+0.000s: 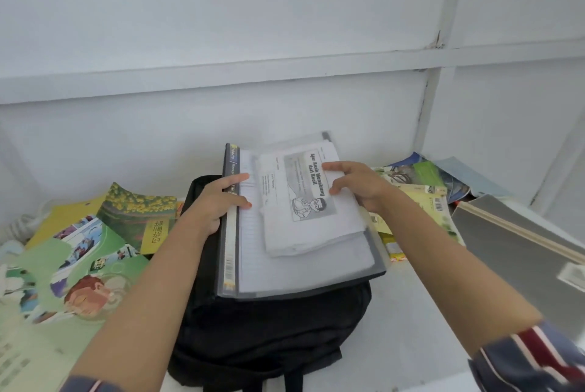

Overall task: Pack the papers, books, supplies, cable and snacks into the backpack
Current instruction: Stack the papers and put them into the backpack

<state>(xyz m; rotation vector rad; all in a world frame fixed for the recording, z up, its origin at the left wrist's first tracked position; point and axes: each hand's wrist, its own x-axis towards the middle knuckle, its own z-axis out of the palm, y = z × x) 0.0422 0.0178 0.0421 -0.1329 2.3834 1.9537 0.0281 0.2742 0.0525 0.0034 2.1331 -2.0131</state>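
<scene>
A black backpack (pixel 269 328) lies flat on the white table in the middle. On top of it rests a clear plastic folder (pixel 304 271) with lined sheets inside. A stack of white papers (pixel 304 211) with a printed cartoon leaflet on top lies on the folder. My left hand (pixel 218 201) grips the folder's dark spine at its left edge. My right hand (pixel 357 185) pinches the far right edge of the paper stack.
Colourful books (pixel 79 252) lie spread on the left, with a white cable (pixel 22 223) behind them. More books (pixel 421 182) and a yellow snack pack (pixel 394 249) lie on the right. A grey folder (pixel 519 239) sits at the right edge. White walls close the back.
</scene>
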